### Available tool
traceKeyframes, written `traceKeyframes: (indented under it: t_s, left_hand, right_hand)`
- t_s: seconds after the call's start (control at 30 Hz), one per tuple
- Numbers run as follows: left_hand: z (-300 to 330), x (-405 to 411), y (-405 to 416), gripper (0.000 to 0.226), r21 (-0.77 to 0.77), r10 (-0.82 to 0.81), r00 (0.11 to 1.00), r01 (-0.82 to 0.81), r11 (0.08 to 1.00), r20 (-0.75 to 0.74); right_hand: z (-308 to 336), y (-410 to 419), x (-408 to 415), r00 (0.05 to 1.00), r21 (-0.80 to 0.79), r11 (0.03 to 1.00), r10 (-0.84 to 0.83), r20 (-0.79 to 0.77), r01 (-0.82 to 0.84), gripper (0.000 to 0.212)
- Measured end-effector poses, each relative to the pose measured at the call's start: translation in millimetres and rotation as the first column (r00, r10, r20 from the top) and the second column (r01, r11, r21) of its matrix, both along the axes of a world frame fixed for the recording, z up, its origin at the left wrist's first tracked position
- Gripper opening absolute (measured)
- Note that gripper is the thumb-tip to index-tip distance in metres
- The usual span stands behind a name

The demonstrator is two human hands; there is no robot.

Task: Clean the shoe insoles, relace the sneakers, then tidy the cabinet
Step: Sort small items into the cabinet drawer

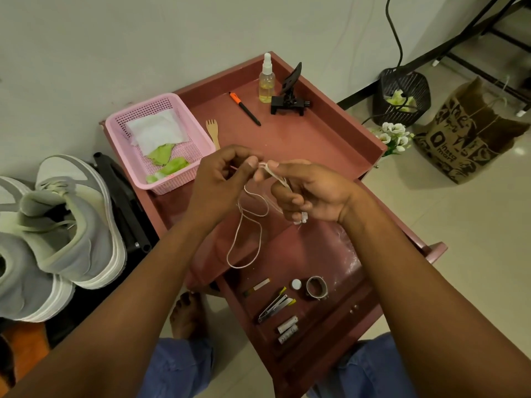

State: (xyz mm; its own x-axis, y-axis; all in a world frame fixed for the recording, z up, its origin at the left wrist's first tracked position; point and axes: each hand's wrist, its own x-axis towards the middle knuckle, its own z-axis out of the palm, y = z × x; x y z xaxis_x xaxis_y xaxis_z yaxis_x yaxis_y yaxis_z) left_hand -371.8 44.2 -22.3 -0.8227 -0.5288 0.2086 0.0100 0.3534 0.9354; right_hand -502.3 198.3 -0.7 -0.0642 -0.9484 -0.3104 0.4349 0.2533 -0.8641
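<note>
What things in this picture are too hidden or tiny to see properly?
All in the head view:
- String: its top is hidden in the left hand and right hand.
- Batteries in the drawer: print too small.
- Lower sneaker: cut off by the left edge.
- Paper bag: contents hidden.

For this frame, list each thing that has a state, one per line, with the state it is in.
Drawer: pulled open, small items inside.
String: held up by both hands, loops hanging.
Left hand: pinching the string.
Right hand: fingers curled round the string.
Spray bottle: upright, capped, part full of yellowish liquid.
Pink basket: holds white and green wipes.
Sneakers: on the floor, laces loose.
Pen: lying flat.
</note>
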Motion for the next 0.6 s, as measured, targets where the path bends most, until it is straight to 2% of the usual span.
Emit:
traceKeyframes:
  t_s: [0.1, 0.17, 0.23, 0.3, 0.37, 0.5, 0.6]
  left_hand:
    - [-2.6, -3.2, 9.2, 0.016, 0.109, -0.009, 1.000, 0.009, 0.994, 0.003]
    - [-3.8, -4.8, 18.6, 0.017, 0.185, -0.050, 0.999, 0.048, 0.982, 0.006]
    - [-5.6, -6.0, 29.9, 0.023, 0.208, -0.100, 0.995, 0.096, 0.973, 0.011]
    - [-6.8, -8.1, 39.8, 0.025, 0.203, -0.118, 0.992, 0.107, 0.973, 0.043]
    - [-9.7, -10.9, 45.0, 0.016, 0.232, -0.128, 0.988, 0.107, 0.967, 0.081]
    - [-12.0, -11.9, 46.7, 0.013, 0.331, -0.179, 0.975, 0.127, 0.935, 0.131]
    - [-8.2, -11.2, 50.4, 0.015, 0.350, -0.208, 0.966, 0.144, 0.926, 0.154]
  right_hand:
    - [2.1, -1.1, -1.2, 0.980, -0.151, 0.984, -0.068, 0.188, 0.097, 0.027]
    - [2.1, -2.6, -4.4, 0.934, -0.229, 0.955, -0.101, 0.344, 0.187, 0.028]
    - [1.2, -3.3, -6.6, 0.893, -0.287, 0.923, -0.114, 0.436, 0.258, 0.030]
    - [0.3, -3.2, -7.5, 0.870, -0.315, 0.893, -0.146, 0.472, 0.321, 0.032]
    - [0.3, -2.3, -7.5, 0.845, -0.322, 0.870, -0.174, 0.506, 0.373, 0.035]
    - [1.3, -0.9, -11.0, 0.807, -0.302, 0.840, -0.237, 0.540, 0.450, 0.037]
    - [1.7, -0.4, -14.2, 0.785, -0.274, 0.823, -0.293, 0.546, 0.498, 0.040]
